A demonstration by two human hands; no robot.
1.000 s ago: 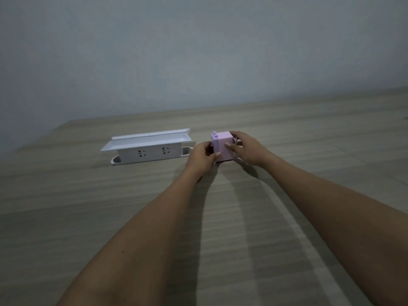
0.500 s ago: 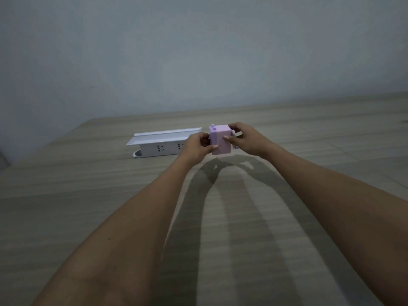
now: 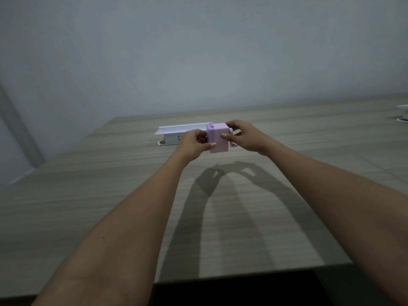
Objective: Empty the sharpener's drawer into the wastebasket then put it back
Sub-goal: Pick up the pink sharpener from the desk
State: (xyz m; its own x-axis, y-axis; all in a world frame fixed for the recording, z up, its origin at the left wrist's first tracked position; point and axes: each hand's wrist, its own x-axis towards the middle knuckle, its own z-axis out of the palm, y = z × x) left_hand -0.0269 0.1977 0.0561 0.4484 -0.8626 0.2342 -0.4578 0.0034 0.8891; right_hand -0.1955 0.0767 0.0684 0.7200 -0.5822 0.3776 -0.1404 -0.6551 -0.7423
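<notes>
A small lilac box-shaped sharpener [image 3: 217,138] is held in the air above the wooden table [image 3: 110,195], between both hands. My left hand [image 3: 194,143] grips its left side, thumb on the front face. My right hand [image 3: 245,136] grips its right side, thumb on the front and fingers over the top back, next to the lilac crank [image 3: 233,144]. The drawer looks closed inside the body; I cannot make out its outline. No wastebasket is in view.
A white power strip in a white holder [image 3: 174,134] lies on the table just behind my left hand. White objects [image 3: 403,113] sit at the far right edge. The table's near edge runs along the bottom, with dark space below.
Both hands have lifted the sharpener off the table and brought it nearer to me. The camera has shifted, so the power strip now appears further right and partly behind my left hand.
</notes>
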